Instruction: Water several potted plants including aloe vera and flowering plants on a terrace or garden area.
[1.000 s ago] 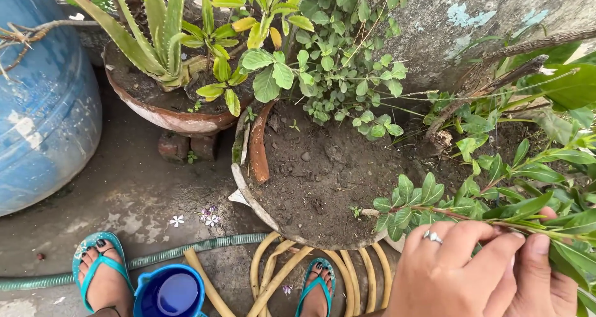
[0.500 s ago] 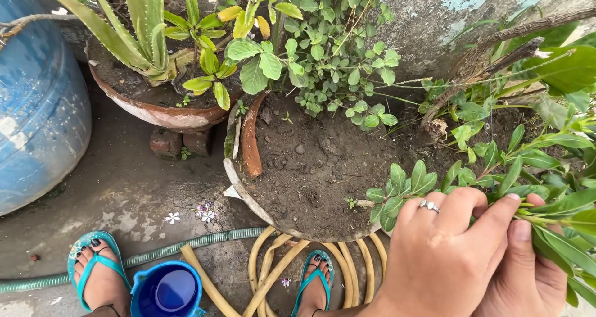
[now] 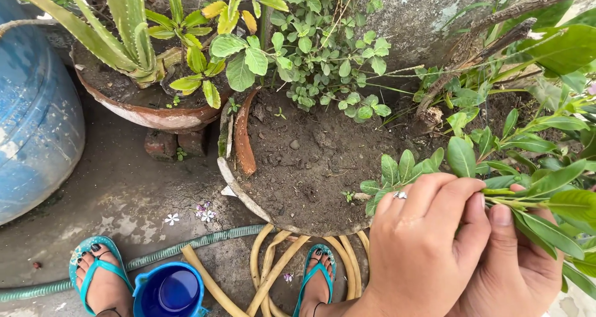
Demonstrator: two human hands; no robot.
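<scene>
My left hand (image 3: 425, 249), a ring on one finger, is curled over a thin green leafy stem (image 3: 528, 202) of a shrub at the lower right. Just right of it, my right hand (image 3: 518, 270) pinches the same stem, thumb on top. The stem's oval leaves (image 3: 403, 168) stick out to the left, over the dark soil of a big broken-rimmed clay pot (image 3: 239, 190). My feet in teal sandals (image 3: 99, 270) stand below on wet concrete.
A blue mug (image 3: 169, 292) stands between my feet. A yellow hose (image 3: 273, 273) and a green hose (image 3: 186, 249) lie at the pot's base. An aloe pot (image 3: 149, 115) on bricks and a blue barrel (image 3: 31, 124) are at the left. A grey wall (image 3: 422, 19) is behind.
Both hands have moved up along the stem and closed tighter on it. The view has drifted slightly, so the pots sit a little more to the left.
</scene>
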